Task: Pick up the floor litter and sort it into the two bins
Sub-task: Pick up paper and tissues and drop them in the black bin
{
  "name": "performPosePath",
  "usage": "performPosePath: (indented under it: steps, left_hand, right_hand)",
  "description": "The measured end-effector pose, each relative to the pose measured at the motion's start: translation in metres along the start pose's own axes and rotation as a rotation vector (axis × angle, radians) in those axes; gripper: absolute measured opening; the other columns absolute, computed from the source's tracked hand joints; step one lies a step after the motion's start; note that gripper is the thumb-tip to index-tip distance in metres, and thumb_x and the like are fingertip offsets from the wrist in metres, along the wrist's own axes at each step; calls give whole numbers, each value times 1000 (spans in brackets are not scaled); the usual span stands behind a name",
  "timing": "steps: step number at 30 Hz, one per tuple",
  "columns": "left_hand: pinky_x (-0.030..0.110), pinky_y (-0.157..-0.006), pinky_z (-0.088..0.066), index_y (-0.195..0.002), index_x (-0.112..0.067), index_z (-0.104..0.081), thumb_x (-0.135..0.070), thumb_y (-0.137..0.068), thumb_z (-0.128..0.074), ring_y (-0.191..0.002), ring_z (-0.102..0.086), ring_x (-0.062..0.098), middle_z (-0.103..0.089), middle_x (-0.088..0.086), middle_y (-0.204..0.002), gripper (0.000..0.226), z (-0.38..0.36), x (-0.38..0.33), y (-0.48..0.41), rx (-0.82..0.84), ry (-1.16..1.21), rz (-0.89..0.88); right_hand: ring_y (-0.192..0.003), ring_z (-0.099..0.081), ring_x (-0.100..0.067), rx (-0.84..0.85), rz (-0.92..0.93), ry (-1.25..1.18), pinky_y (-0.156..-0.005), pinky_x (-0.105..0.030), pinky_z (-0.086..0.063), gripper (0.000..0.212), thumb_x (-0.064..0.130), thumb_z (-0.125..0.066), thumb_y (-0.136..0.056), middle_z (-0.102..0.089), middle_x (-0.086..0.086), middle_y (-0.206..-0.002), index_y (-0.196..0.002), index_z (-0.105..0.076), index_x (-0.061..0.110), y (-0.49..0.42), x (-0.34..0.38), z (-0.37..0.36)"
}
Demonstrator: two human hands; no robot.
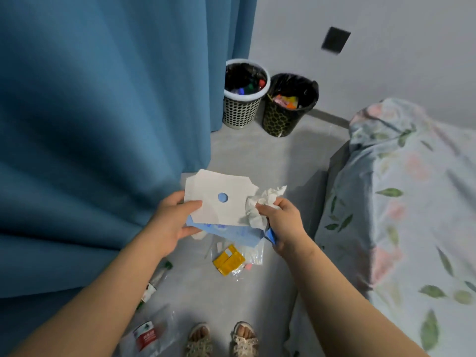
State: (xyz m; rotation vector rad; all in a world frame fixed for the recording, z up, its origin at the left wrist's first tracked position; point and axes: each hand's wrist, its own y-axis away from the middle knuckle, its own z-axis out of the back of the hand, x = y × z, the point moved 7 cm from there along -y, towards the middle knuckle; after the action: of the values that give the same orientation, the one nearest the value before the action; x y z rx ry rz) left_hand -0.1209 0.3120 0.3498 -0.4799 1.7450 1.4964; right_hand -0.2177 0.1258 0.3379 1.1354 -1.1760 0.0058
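My left hand (pixel 172 220) pinches the left edge of a flat white paper piece (pixel 219 199) with a round hole, with blue paper (pixel 242 234) under it. My right hand (pixel 282 222) grips a crumpled white tissue (pixel 260 204) and the blue paper's right end. Both hands hold this bundle above the floor. Far ahead stand a white perforated bin (pixel 242 109) with bottles inside and a black bin (pixel 288 117) with wrappers inside. Below the bundle, a yellow wrapper (pixel 229 260) and clear plastic packaging (pixel 252 253) lie on the floor.
A blue curtain (pixel 103 124) hangs along the left. A bed with a floral cover (pixel 401 202) fills the right. Plastic bottles (pixel 157 279) and a clear bag with a labelled bottle (pixel 146 336) lie near my sandalled feet (pixel 221 338). Grey floor (pixel 257 155) leads to the bins.
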Motion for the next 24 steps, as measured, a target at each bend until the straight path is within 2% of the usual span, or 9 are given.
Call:
performPosePath:
  steps: [2,4,7,10,13,16,18,21,24]
  left_hand:
    - [36,-72,-52,-119,-8,-56,-3,-93,-50,-97,-60,30,-62,14,-112,27,0,-41,29,7,20,-26]
    - [34,-73,-51,-119,-7,-56,-2,-93,-50,-90,-61,27,-63,13,-109,27,1,-78,54,6,44,-51]
    - [30,-66,-51,-115,-8,-56,0,-93,-49,-77,-61,17,-64,6,-93,24,-1,-123,85,24,93,-92]
    - [28,-57,-53,-116,-8,-57,-1,-93,-50,-73,-61,16,-64,5,-91,24,-8,-154,104,29,99,-113]
    - [24,-49,-54,-111,-8,-57,-3,-93,-53,-68,-61,18,-64,6,-85,19,-20,-173,110,8,106,-111]
    - [28,-51,-54,-107,-10,-55,-5,-93,-53,-67,-61,19,-63,6,-82,15,-41,-189,111,17,109,-119]
    - [29,-54,-53,-106,-10,-55,-5,-94,-53,-66,-60,19,-63,5,-81,13,-59,-200,110,33,98,-123]
    - [24,-46,-52,-108,-9,-55,-4,-94,-53,-64,-59,18,-62,5,-79,15,-91,-216,100,44,80,-135]
    - [27,-51,-50,-110,-10,-55,-5,-93,-54,-64,-58,18,-61,5,-79,17,-124,-232,81,34,65,-147]
  right_hand:
    - [-73,-60,-19,-18,26,25,-58,-24,-54,17,-2,-61,-86,-61,-9,-86,-81,-52,12,29,38,-8]
    - [-74,-60,-20,-28,55,33,-62,-26,-52,16,-1,-62,-85,-61,-9,-87,-82,-52,11,55,72,-17]
    - [-69,-57,-20,-59,99,18,-61,-29,-49,20,-1,-64,-84,-59,-10,-81,-79,-49,11,85,113,-22]
    - [-72,-57,-22,-94,133,-3,-63,-31,-48,19,2,-65,-83,-61,-13,-84,-76,-50,11,104,143,-22]
    - [-80,-60,-27,-96,146,-13,-74,-38,-52,10,6,-64,-85,-63,-17,-91,-80,-55,9,113,166,-17]
    - [-84,-62,-30,-92,155,-59,-83,-44,-52,7,5,-63,-86,-65,-19,-94,-83,-57,8,111,186,-6]
    - [-85,-63,-31,-90,159,-81,-84,-45,-53,7,4,-62,-86,-65,-18,-93,-83,-57,8,104,200,4]
    - [-79,-63,-30,-65,150,-114,-80,-44,-53,7,2,-61,-86,-65,-16,-87,-83,-57,7,87,220,20]
    - [-77,-61,-28,-60,154,-109,-72,-38,-53,6,2,-61,-86,-64,-16,-89,-86,-56,6,63,248,39]
